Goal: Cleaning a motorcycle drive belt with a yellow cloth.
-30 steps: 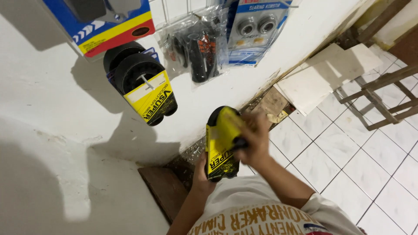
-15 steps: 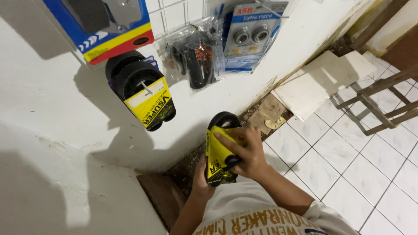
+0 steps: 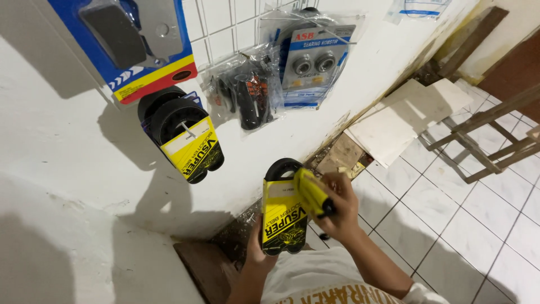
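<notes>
I see left hand (image 3: 256, 247) gripping black belt in yellow sleeve (image 3: 283, 217) from below, chest height near wall; right hand (image 3: 337, 209) fingers pinching second yellow sleeve (image 3: 312, 193) against it; mid-handling, next needs steady grip

Black belt (image 3: 283, 209) in a yellow-and-black card sleeve, held upright, loop top showing above the sleeve. Yellow tool (image 3: 313, 192) with a black tip, tilted toward five o'clock, lying across the sleeve's upper right edge.
</notes>
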